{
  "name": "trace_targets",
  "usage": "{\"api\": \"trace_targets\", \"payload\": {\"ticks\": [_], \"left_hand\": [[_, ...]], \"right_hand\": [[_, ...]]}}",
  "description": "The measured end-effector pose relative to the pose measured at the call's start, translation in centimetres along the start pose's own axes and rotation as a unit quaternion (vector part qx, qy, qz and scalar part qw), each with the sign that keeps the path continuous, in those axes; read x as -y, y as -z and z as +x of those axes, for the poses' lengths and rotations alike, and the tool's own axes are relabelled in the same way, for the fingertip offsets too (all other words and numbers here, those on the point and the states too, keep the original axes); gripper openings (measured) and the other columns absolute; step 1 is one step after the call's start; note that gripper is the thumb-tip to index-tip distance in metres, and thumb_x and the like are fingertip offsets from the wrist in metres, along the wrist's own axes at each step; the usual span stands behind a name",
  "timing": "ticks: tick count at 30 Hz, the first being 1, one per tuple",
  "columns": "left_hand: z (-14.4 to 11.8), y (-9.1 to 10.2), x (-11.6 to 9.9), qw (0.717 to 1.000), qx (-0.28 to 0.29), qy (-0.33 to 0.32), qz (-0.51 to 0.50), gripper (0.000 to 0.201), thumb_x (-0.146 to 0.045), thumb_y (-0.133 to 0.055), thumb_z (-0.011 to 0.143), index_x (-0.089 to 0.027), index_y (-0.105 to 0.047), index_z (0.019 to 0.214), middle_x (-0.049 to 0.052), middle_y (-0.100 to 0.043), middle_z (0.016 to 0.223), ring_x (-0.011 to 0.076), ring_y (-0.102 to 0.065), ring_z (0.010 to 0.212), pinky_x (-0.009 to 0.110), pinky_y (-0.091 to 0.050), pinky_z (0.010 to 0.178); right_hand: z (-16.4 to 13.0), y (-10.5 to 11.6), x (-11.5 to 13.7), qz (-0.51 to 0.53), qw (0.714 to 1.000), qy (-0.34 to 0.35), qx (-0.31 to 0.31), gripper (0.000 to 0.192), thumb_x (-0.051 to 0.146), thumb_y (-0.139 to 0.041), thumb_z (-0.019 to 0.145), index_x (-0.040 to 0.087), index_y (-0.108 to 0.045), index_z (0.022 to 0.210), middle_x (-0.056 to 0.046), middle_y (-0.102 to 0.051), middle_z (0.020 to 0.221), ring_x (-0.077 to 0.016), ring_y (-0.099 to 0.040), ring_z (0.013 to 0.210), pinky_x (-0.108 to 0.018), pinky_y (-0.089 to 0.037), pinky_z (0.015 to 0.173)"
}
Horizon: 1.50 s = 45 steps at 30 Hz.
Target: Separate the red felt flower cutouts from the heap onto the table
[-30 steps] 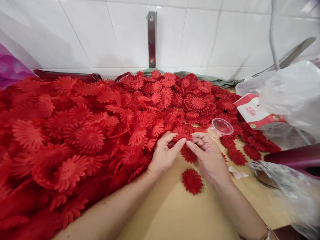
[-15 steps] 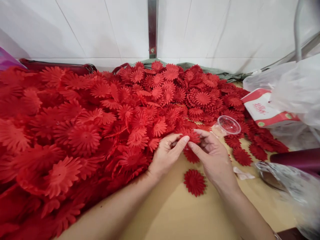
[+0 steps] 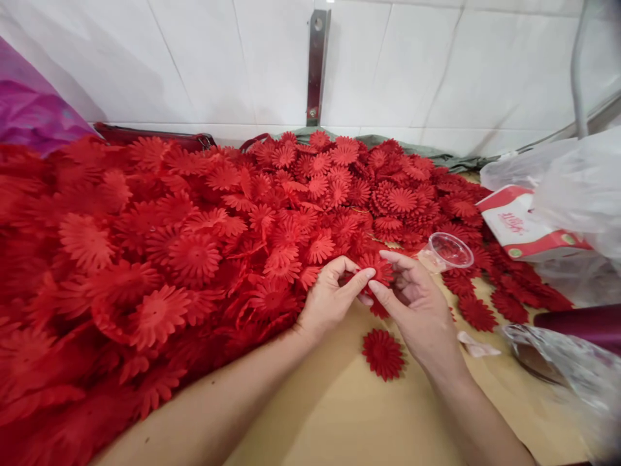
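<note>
We see both bare forearms reach in from the lower corners and meet near the middle, above the counter (image 3: 310, 408). The left hand (image 3: 326, 301) is bent, with its thumb laid across the held flower (image 3: 377, 266); its fingers are pinching this red piece. The right hand (image 3: 424, 317) comes from the other side, its thumb directed to the left thumb and its index finger stretched along the far edge. We cannot tell whether the right fingers also grasp the flower, which lies between the 2 hands, at the fingertips.

Nearer to us, 1 loose flower (image 3: 383, 354) rests flat on the counter, and the large pile (image 3: 195, 259) spreads to the left and behind.

Compared with 0.5 s before, the loose flower keeps its place, the right thumb and index finger stand slightly wider, and the top of the metal bracket (image 3: 316, 71) is visible again.
</note>
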<state>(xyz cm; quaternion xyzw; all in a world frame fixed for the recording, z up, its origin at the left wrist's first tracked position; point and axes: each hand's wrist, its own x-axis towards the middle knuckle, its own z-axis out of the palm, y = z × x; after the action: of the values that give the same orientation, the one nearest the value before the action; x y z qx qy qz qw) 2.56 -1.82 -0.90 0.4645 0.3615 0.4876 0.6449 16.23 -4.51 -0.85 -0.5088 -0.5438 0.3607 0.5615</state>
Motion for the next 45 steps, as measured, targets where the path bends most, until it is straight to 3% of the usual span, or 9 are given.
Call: {"api": "trace_targets", "payload": {"ticks": [5,10,14,20,24,30,36,41,45], "left_hand": [[0.1,0.7,-0.3,1.0,-0.018,-0.002,-0.006,0.05,-0.06,-0.076,0.075,-0.019,-0.047,0.071,-0.007,-0.059,0.056,0.0089,-0.059,0.047,0.02,-0.043,0.05],[0.8,3.2,-1.3,1.0,0.006,0.005,0.014,0.056,-0.066,-0.081,0.064,-0.017,-0.057,0.075,-0.005,-0.062,0.06,0.0088,-0.059,0.052,0.021,-0.046,0.055],[0.7,4.8,-1.9,0.999,0.028,0.008,0.032,0.052,-0.062,-0.082,0.067,-0.015,-0.063,0.076,0.0,-0.068,0.062,0.0102,-0.061,0.056,0.021,-0.047,0.059],[0.2,4.9,-2.0,0.999,0.017,0.025,0.019,0.05,-0.062,-0.08,0.07,-0.016,-0.06,0.072,0.001,-0.068,0.06,0.0123,-0.063,0.053,0.023,-0.049,0.058],[0.4,4.9,-2.2,0.999,0.031,0.009,0.012,0.048,-0.06,-0.077,0.075,-0.016,-0.06,0.066,-0.001,-0.064,0.055,0.0096,-0.058,0.049,0.022,-0.049,0.057],[0.5,5.1,-2.3,0.998,0.043,0.044,-0.02,0.046,-0.057,-0.079,0.074,-0.017,-0.058,0.068,-0.001,-0.064,0.058,0.0112,-0.059,0.053,0.025,-0.05,0.059],[0.6,5.2,-1.9,0.999,0.033,0.018,-0.002,0.044,-0.055,-0.079,0.075,-0.016,-0.058,0.072,-0.004,-0.058,0.065,0.0077,-0.048,0.059,0.022,-0.041,0.062],[0.6,5.0,-2.0,1.0,0.002,-0.002,0.021,0.05,-0.06,-0.08,0.07,-0.017,-0.053,0.069,-0.006,-0.046,0.064,0.007,-0.038,0.06,0.021,-0.036,0.061],[0.1,4.7,-2.1,0.998,0.0,0.018,0.055,0.038,-0.049,-0.076,0.075,-0.018,-0.054,0.079,-0.006,-0.049,0.067,0.0078,-0.042,0.061,0.021,-0.037,0.061]], "right_hand": [[-0.3,-0.2,-0.1,-0.045,0.998,0.031,0.022,0.055,0.034,-0.073,0.085,0.032,-0.054,0.137,-0.006,-0.062,0.122,-0.0191,-0.064,0.103,-0.041,-0.055,0.097],[0.6,-0.6,1.8,-0.14,0.984,0.092,0.054,0.044,0.036,-0.07,0.088,0.029,-0.062,0.13,-0.009,-0.062,0.123,-0.0217,-0.063,0.102,-0.043,-0.055,0.093],[2.3,-1.8,3.1,-0.155,0.977,0.121,0.078,0.038,0.037,-0.068,0.089,0.029,-0.064,0.126,-0.008,-0.062,0.121,-0.0215,-0.064,0.099,-0.041,-0.056,0.09],[2.9,-3.1,1.7,-0.146,0.97,0.189,0.043,0.026,0.03,-0.062,0.094,0.03,-0.067,0.119,-0.008,-0.063,0.12,-0.0244,-0.062,0.112,-0.047,-0.051,0.105],[2.6,-2.6,1.1,-0.157,0.965,0.198,0.067,0.028,0.03,-0.067,0.091,0.032,-0.068,0.12,-0.008,-0.065,0.124,-0.0257,-0.06,0.123,-0.048,-0.048,0.109],[2.5,-2.5,1.1,-0.1,0.982,0.109,0.118,0.012,0.031,-0.067,0.093,0.03,-0.074,0.102,-0.005,-0.069,0.115,-0.0219,-0.065,0.112,-0.04,-0.052,0.103],[3.2,-2.3,-0.2,0.043,0.997,-0.007,0.056,0.011,0.037,-0.069,0.091,0.028,-0.073,0.095,-0.003,-0.072,0.11,-0.0199,-0.066,0.108,-0.039,-0.052,0.102],[4.2,-2.2,-0.2,0.211,0.975,-0.064,-0.024,0.014,0.037,-0.076,0.086,0.027,-0.071,0.094,0.001,-0.073,0.094,-0.0166,-0.07,0.089,-0.034,-0.057,0.09],[4.7,-1.9,0.1,0.302,0.945,-0.127,-0.015,0.021,0.045,-0.074,0.086,0.026,-0.072,0.095,0.001,-0.076,0.095,-0.0139,-0.071,0.082,-0.03,-0.058,0.084]]}}
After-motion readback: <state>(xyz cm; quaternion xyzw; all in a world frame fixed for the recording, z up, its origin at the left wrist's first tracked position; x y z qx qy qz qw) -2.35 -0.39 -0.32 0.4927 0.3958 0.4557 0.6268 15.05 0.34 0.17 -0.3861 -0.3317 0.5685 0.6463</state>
